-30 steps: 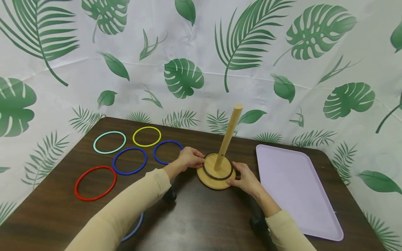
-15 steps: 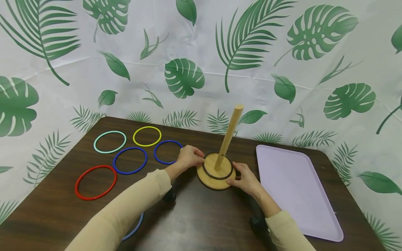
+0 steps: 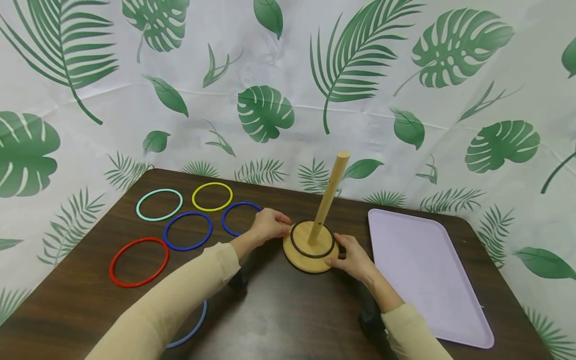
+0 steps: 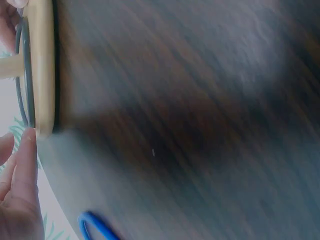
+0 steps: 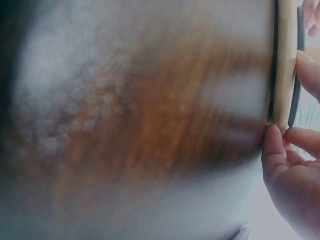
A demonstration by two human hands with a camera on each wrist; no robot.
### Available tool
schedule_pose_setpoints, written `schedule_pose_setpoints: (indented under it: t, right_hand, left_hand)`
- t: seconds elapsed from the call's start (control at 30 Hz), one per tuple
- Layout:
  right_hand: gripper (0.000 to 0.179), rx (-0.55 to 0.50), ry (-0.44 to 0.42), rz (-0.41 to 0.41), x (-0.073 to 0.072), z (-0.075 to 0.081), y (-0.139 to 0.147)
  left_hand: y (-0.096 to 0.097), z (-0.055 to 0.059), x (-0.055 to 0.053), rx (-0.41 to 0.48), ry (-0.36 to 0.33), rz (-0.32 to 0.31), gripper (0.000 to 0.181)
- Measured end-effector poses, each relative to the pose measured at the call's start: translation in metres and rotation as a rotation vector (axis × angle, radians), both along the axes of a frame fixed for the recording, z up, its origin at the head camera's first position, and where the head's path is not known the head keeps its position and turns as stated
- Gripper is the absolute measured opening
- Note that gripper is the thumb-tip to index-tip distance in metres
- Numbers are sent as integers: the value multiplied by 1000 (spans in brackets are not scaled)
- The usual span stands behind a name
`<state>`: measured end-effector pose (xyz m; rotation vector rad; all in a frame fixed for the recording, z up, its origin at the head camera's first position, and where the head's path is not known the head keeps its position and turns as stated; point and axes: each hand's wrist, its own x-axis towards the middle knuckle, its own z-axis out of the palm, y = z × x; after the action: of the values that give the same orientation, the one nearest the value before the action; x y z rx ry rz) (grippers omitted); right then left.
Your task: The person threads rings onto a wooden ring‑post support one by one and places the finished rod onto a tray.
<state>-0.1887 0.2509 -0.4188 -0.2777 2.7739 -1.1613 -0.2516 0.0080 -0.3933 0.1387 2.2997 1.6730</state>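
A black ring [image 3: 293,243] lies on the round base of a wooden peg stand [image 3: 306,262], encircling its upright post. My left hand [image 3: 269,225] is at the left side of the base. In the left wrist view its fingers [image 4: 26,165] are nearly straight, with one fingertip right at the edge of the ring and base. On the opposite side, my right hand [image 3: 353,255] holds the rim of the base. The right wrist view has its thumb [image 5: 309,72] over the top face beside the ring and its other fingers [image 5: 274,145] against the base's edge.
Left on the dark table [image 3: 288,310] lie a red ring [image 3: 112,265], a mint ring [image 3: 137,207], a yellow ring [image 3: 212,183], two blue rings [image 3: 188,213] and a paler blue ring [image 3: 198,325], partly behind the left sleeve. A lilac tray [image 3: 423,270] lies on the right.
My left hand and forearm have eased slightly left, away from the black ring. The right hand keeps its place at the base. The head view has shifted a little.
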Motion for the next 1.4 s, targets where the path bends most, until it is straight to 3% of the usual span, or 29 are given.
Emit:
schedule_pose_setpoints:
  t: [0.17,0.4,0.7,0.77,0.9,1.03,1.2,1.4]
  right_hand:
    - [75,-4,2,3,0,0,0]
    - [74,6,7,-2,1,0,0]
    - [75,-42,29,13,4,0,1]
    - [76,-62,72,41,1,-9,6]
    - [79,-75,105,60,1,-12,7]
    - [76,-57,45,19,6,1,-1]
    - [74,-37,13,-2,5,2,-2]
    - [78,-76,103,51,2,-8,4]
  left_hand:
    - [-20,5,-4,16,-8,17,25]
    - [-58,11,-12,-60,23,52,29]
    - [-99,8,-17,-122,50,138,33]
    - [-105,6,-17,-134,64,152,35]
    - [-113,5,-15,-246,114,177,36]
    - [-118,2,-16,-373,149,187,37]
    - [-121,-3,-18,-447,150,192,36]
    - [-122,-8,-22,-522,170,197,35]
